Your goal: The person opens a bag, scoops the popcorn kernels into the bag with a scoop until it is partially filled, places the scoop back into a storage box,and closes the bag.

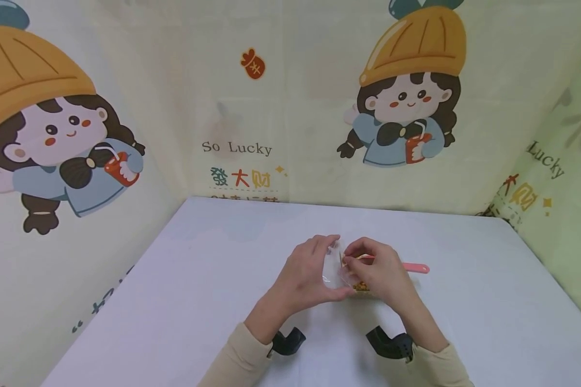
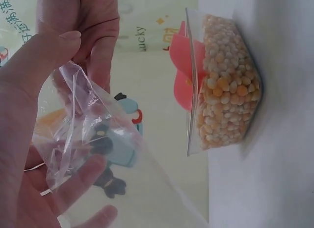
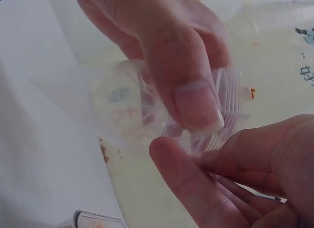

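Observation:
Over the middle of the white table [image 1: 184, 301] both hands hold one small clear zip bag [image 1: 336, 269]. My left hand [image 1: 340, 266] grips it from the left, thumb on the near side and fingers behind the film [image 2: 88, 139]. My right hand [image 1: 354, 259] pinches the bag's zip edge [image 3: 221, 115] between thumb and fingers. The bag looks empty. Just under the right hand stands a clear plastic tub of small yellow beans [image 2: 225, 90], partly hidden in the head view [image 1: 361, 286]. A pink spoon [image 1: 416, 267] lies beside or behind the tub, its bowl [image 2: 182, 66] showing.
Cartoon-printed cloth walls [image 1: 252, 107] close the table in at the back, left and right. The tabletop reaches from the hands to all its edges. A corner of the tub [image 3: 93, 219] shows low in the right wrist view.

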The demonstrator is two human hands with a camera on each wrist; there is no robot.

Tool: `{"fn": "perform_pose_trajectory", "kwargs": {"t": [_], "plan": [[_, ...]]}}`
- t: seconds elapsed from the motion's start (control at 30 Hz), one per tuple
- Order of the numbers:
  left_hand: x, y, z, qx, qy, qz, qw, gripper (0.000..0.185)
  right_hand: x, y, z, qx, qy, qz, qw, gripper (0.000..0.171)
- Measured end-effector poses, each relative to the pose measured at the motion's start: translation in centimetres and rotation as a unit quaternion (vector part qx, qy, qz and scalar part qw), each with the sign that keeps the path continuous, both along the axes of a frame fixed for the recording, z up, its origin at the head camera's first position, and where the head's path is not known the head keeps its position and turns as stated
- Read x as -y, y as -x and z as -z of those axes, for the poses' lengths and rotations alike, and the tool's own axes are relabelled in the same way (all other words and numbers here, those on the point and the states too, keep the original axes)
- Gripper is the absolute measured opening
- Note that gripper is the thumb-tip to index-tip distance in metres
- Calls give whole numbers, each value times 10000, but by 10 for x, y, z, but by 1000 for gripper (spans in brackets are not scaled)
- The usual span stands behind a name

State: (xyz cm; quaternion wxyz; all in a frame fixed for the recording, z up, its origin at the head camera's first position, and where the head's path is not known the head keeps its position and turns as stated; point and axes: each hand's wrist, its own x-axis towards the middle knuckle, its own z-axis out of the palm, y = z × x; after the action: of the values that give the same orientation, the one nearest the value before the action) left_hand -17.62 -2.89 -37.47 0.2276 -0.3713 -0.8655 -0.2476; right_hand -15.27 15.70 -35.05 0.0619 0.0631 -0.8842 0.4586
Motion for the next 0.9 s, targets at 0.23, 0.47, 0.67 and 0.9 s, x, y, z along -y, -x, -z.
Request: {"fn": "perform_pose_trajectory", "kwargs": {"t": [0.23,0.47,0.67,0.9], "plan": [[7,0,-4,557,-192,205,9981,77,-3,0,-1,361,559,-187,9976,11],[11,1,-4,711,-59,290,9970,76,-12,-1,-3,312,415,-144,9985,14],[12,2,-5,801,171,190,9965,78,-23,0,-5,354,249,-1,9991,17],[14,4,-6,794,425,12,9959,80,-33,-1,-11,344,29,115,9993,21]]}}
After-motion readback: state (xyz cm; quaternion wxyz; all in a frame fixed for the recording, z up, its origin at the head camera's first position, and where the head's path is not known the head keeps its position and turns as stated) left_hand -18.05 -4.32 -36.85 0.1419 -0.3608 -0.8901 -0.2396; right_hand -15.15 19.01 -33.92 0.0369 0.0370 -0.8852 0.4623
